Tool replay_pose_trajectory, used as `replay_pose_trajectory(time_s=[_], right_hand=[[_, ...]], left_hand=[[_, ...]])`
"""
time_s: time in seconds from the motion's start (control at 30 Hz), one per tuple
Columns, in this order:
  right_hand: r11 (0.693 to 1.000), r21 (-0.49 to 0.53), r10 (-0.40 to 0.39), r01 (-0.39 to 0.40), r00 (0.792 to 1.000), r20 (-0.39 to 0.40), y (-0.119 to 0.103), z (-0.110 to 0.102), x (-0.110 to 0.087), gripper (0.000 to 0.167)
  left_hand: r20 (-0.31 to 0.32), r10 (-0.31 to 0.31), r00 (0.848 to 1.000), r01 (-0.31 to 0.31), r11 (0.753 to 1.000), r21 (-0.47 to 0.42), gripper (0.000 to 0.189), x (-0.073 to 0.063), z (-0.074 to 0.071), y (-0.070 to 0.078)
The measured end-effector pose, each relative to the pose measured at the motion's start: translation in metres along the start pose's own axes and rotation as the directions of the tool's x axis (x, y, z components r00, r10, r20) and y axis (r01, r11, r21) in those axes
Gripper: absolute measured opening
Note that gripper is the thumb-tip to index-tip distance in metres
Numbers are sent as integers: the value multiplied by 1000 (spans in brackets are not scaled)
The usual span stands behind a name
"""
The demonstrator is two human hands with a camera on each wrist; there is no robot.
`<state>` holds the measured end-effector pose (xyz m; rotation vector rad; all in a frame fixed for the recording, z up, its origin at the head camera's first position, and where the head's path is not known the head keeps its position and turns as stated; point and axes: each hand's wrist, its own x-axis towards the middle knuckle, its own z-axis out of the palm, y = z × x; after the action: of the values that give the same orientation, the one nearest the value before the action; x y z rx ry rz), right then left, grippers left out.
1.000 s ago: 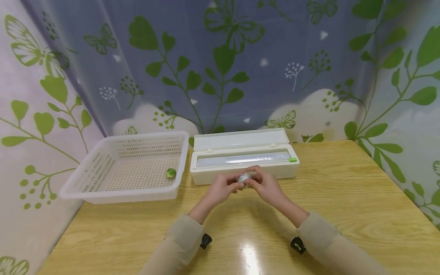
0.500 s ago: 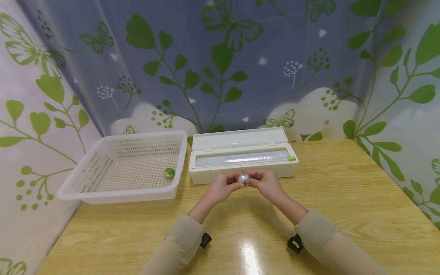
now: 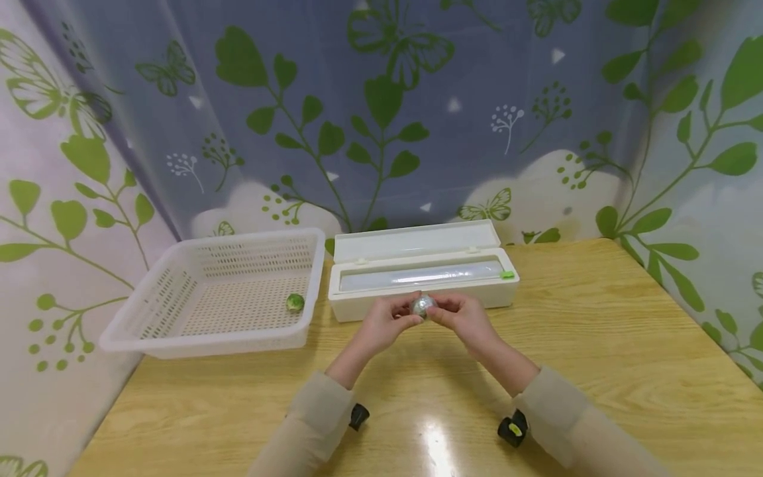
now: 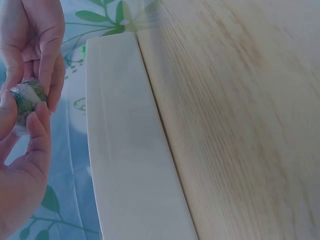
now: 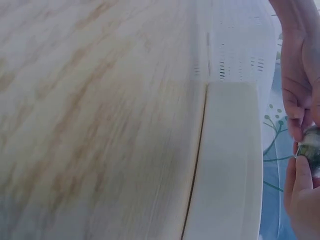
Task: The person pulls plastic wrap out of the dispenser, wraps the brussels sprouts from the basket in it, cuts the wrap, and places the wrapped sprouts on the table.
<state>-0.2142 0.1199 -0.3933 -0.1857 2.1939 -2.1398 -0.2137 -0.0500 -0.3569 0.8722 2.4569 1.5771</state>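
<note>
A Brussels sprout wrapped in clear cling film (image 3: 422, 305) is held up between both hands, in front of a white cling film box. My left hand (image 3: 383, 326) pinches it from the left with thumb and fingers, while my right hand (image 3: 469, 323) grips its right side. Green leaf shows through the shiny, crinkled film (image 4: 29, 100) in the left wrist view. At the right wrist view's edge, part of the wrapped sprout (image 5: 311, 150) appears between the fingertips. The long white box (image 3: 429, 298) has its lid raised, with a film roll (image 3: 423, 275) inside.
To the left stands a white perforated basket (image 3: 203, 343) with one bare Brussels sprout (image 3: 295, 303) near its right wall. A green slider (image 3: 507, 275) sits at the box's right end. Behind the wooden table (image 3: 596, 331) hangs a leaf-patterned curtain (image 3: 453, 146).
The fingers have shifted slightly around the wrapped sprout, which has turned a little between them. Both hands stay in nearly the same place; the basket and box have not moved.
</note>
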Motion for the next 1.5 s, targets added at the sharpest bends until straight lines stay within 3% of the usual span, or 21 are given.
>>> replay_pose_trajectory(time_s=[0.2, 0.4, 0.57, 0.7, 0.8, 0.93, 1.17, 1.27, 1.4, 1.5], right_hand=[[999, 39, 3, -3, 1000, -11, 1, 1, 0, 25], [998, 58, 16, -17, 999, 28, 2, -1, 0, 26], [998, -54, -24, 29, 995, 101, 4, -3, -1, 36], [975, -174, -102, 137, 976, 194, 4, -7, 0, 44], [919, -312, -176, 241, 959, 220, 2, -9, 0, 47], [792, -493, -279, 359, 932, 230, -1, -12, -1, 54], [545, -658, -424, 520, 848, 319, -4, -14, -4, 53], [464, -677, -462, 572, 808, 366, -4, -15, -5, 51], [378, -690, -501, 618, 763, 409, -5, -14, -6, 48], [348, -699, -513, 624, 751, 416, -6, -14, -7, 46]], left_hand=[[9, 10, 1000, -11, 1000, 28, 38, -2, -1, 1], [-5, -34, 999, 34, 999, -5, 38, -3, 0, 0], [-25, -82, 996, 81, 996, -37, 36, 3, 3, -19], [-46, -101, 994, 100, 995, -20, 36, 6, 4, -33], [-51, -95, 994, 95, 995, -2, 36, 6, 4, -34], [-48, -93, 994, 94, 996, 12, 34, 6, 4, -35], [-2, -112, 994, 112, 993, 26, 26, 7, 8, -34], [24, -107, 994, 107, 994, 3, 27, 7, 9, -33], [33, -104, 994, 105, 994, -15, 29, 6, 10, -32], [36, -98, 995, 98, 995, -6, 29, 6, 10, -32]])
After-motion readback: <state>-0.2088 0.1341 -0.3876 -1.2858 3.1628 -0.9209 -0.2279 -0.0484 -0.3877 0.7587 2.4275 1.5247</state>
